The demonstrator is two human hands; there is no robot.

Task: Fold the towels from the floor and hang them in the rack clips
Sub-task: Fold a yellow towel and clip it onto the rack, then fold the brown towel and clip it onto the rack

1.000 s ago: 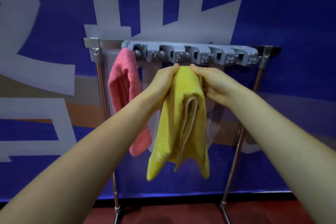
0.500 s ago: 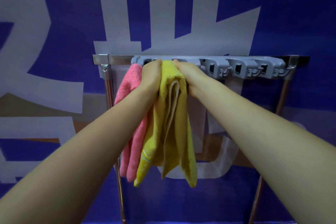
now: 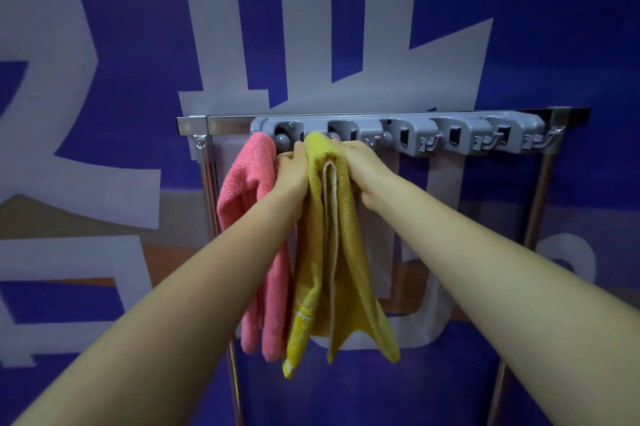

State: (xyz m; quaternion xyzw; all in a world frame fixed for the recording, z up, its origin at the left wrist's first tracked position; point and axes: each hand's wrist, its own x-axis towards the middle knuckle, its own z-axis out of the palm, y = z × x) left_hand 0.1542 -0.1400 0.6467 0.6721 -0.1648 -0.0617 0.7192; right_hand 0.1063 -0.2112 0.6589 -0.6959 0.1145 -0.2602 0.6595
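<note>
The top fold of the yellow towel (image 3: pixel 337 235) sits between the fingers of the left hand (image 3: pixel 293 171) and the right hand (image 3: pixel 360 162), and it covers the second clip of the grey clip rack (image 3: pixel 460 135), so whether the clip grips it cannot be told. The fingertips of both hands are buried in the cloth. The pink towel (image 3: pixel 247 190), just left of the left fingers, hides its own clip. Both arms are cut off by the bottom edge, as are the rack legs (image 3: pixel 535 218).
</note>
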